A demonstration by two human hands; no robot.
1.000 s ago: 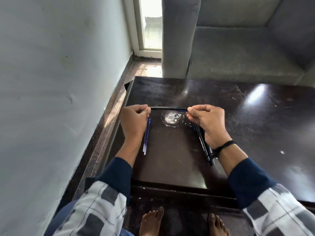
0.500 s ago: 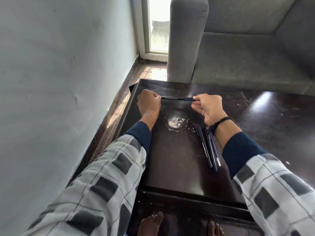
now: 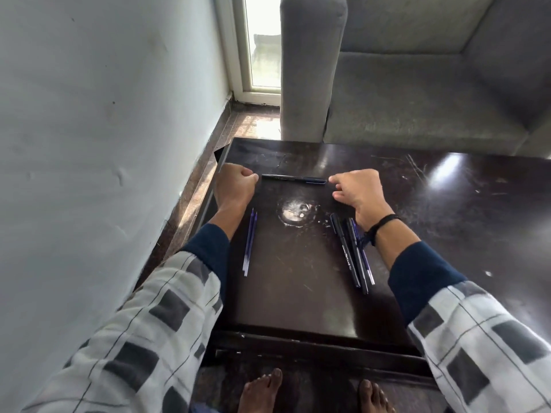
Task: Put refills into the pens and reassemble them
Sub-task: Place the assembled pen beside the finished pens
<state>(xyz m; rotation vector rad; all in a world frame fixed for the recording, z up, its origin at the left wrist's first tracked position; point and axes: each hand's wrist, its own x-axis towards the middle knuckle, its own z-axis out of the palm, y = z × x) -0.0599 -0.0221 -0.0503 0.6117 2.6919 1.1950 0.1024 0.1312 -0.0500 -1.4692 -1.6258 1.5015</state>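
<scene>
A dark reassembled pen lies crosswise on the far part of the dark table, between my two hands. My left hand is a fist just off the pen's left end, with a small gap and nothing in it. Fingers loosely curled, my right hand hovers by the pen's right end and holds nothing. Two blue refills lie beside my left forearm. Two black pens and a bluish one lie in a row beside my right wrist.
A pale worn patch marks the tabletop between the hands. The wall runs close along the table's left side. A grey sofa stands behind the table. My bare feet are under the near edge.
Both hands carried the pen away from me to the far part of the table and let go of it. It now lies flat there.
</scene>
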